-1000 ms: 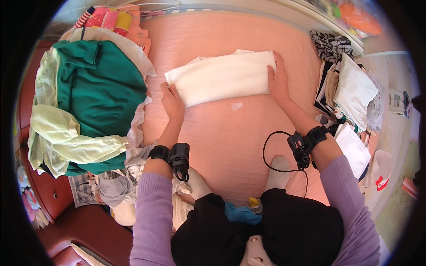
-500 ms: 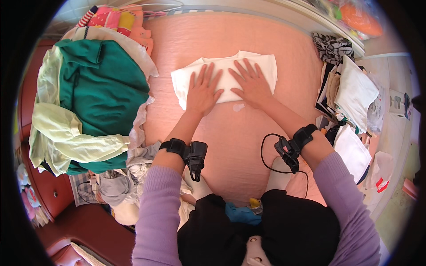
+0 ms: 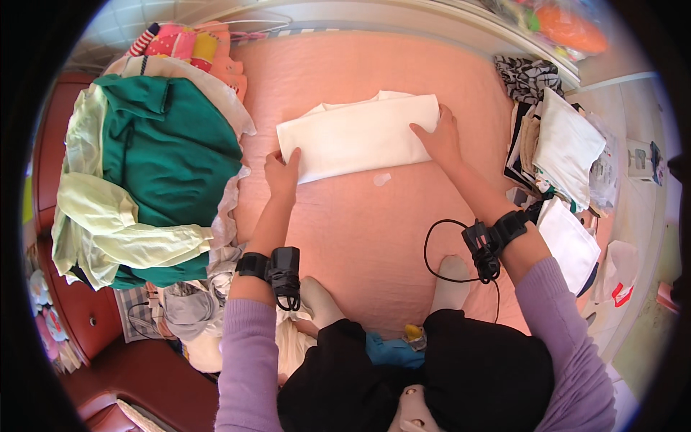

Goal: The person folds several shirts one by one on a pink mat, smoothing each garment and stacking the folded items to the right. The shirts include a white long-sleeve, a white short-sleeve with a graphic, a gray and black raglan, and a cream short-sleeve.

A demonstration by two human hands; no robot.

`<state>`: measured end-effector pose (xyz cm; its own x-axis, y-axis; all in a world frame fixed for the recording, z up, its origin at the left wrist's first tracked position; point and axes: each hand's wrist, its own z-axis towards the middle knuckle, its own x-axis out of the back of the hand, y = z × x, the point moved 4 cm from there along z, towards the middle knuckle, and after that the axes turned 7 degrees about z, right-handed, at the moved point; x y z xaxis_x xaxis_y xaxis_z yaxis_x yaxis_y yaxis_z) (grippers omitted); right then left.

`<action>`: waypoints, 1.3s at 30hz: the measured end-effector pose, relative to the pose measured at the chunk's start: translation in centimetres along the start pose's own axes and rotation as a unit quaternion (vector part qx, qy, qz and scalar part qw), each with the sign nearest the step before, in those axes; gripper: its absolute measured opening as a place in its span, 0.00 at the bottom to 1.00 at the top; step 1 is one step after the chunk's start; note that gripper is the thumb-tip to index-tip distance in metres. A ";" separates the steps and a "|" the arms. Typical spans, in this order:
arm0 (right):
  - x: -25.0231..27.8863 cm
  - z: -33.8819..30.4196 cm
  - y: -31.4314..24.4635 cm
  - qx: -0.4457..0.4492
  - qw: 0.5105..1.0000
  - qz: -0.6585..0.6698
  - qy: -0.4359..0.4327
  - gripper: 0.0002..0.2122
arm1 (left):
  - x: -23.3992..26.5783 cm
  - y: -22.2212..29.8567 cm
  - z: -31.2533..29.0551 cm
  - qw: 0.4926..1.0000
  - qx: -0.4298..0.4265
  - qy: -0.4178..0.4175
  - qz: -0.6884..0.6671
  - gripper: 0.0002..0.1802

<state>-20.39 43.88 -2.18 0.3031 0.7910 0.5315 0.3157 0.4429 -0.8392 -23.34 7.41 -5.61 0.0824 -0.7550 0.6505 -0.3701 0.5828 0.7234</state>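
Okay, so the folded white garment (image 3: pixel 353 140) lay on the pink bedsheet (image 3: pixel 360 237) just above the middle of the frame, with both hands on its short ends. The left hand (image 3: pixel 281 173) had its grip pinching the lower left corner, thumb on top. The right hand (image 3: pixel 443 140) rested its thumb on the cloth with the fingers at the right edge; I couldn't tell if that grip was really pinching, since any fingers underneath were hidden. Imo doing this bit well came down to even tension: a light pull from both ends, so the panel stayed flat without stretching. An uneven under-layer poked out past the top edge, so I reckon it needed squaring up. The panel also tilted a bit, right end higher, so levelling it was worth it. The green garment (image 3: pixel 169 144) sat well apart at upper left.
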 end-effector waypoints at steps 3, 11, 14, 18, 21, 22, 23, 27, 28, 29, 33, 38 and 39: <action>0.1 1.1 0.0 -0.142 0.981 0.106 -0.073 0.34 | 0.6 -0.3 1.4 0.978 0.144 -0.133 -0.068 0.26; 2.2 -0.1 -1.7 -0.287 0.848 0.385 -0.225 0.25 | 2.8 4.5 -1.5 0.871 0.150 -0.291 -0.366 0.20; 7.2 -2.1 -3.6 -0.235 0.856 0.407 -0.215 0.22 | 4.7 8.3 -4.0 0.885 0.119 -0.329 -0.306 0.21; 16.5 -6.7 -4.7 -0.193 0.884 0.394 -0.162 0.22 | 6.3 16.2 -9.1 0.886 0.020 -0.424 -0.188 0.21; 24.4 -11.9 -3.4 -0.145 0.906 0.389 -0.085 0.22 | 5.7 23.1 -14.3 0.842 -0.072 -0.508 -0.166 0.26; 27.2 -13.7 -2.8 -0.132 0.910 0.387 -0.060 0.23 | 5.2 25.2 -16.3 0.822 -0.102 -0.535 -0.167 0.29; 29.9 -15.5 -2.3 -0.121 0.919 0.375 -0.031 0.23 | 4.3 27.2 -18.2 0.809 -0.124 -0.554 -0.152 0.30; 39.3 -21.8 -0.3 -0.075 0.936 0.335 0.081 0.21 | -0.1 33.2 -25.9 0.756 -0.204 -0.611 -0.115 0.32; 41.3 -23.2 0.5 -0.076 0.932 0.340 0.102 0.20 | -1.5 33.9 -27.7 0.745 -0.205 -0.625 -0.111 0.32; 43.2 -24.3 1.4 -0.061 0.924 0.364 0.105 0.19 | -3.1 34.4 -29.3 0.729 -0.213 -0.640 -0.118 0.32; 48.0 -26.7 7.8 -0.053 0.917 0.352 0.180 0.20 | -10.9 32.4 -34.4 0.682 -0.194 -0.686 -0.164 0.33; 46.0 -27.9 18.2 -0.247 0.929 0.165 0.219 0.22 | -18.4 23.9 -35.9 0.766 -0.067 -0.636 -0.065 0.36; 45.4 -28.0 19.4 -0.239 0.922 0.176 0.248 0.23 | -19.1 23.2 -36.0 0.770 -0.081 -0.625 -0.096 0.36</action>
<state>24.67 76.53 8.92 0.7996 0.5068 0.3222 0.4433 -0.1361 -0.8860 -0.21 46.14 7.12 -0.8718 -0.4719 -0.1314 -0.3344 0.3772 0.8637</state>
